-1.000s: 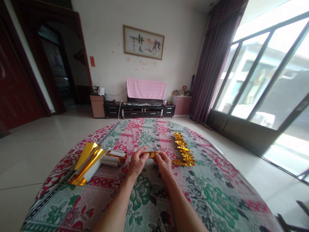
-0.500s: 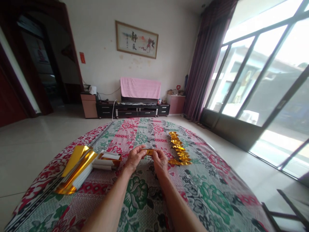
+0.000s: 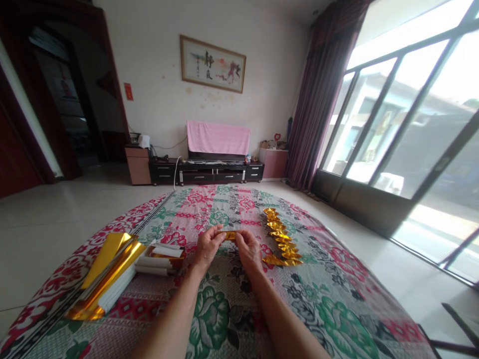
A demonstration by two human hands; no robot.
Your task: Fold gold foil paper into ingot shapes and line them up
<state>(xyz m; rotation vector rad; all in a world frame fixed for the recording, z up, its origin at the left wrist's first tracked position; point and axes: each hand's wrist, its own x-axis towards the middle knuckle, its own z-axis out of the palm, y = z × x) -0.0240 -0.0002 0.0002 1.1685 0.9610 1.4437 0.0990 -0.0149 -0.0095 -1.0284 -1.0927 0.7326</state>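
Observation:
Between my two hands is a small folded piece of gold foil paper [image 3: 229,236], held level just above the table. My left hand [image 3: 208,248] pinches its left end with thumb and fingers. Its right end is gripped by my right hand [image 3: 247,248] in the same way. To the right, a row of folded gold foil pieces [image 3: 279,235] lies on the cloth, pointed at their ends. On the left rest a stack of gold foil sheets [image 3: 112,271] with white backs and several rolled white-and-gold papers [image 3: 159,262].
A flowered cloth [image 3: 213,309] covers the round table. Beyond it stands a low black cabinet [image 3: 213,174] with a pink cloth [image 3: 219,137] draped above. Tall glass doors [image 3: 392,119] are on the right, and dark stool legs [image 3: 458,324] show at the lower right.
The view has shifted slightly, so the table's things appear a little lower. Both hands keep their pinch on the folded foil paper, with barely any movement.

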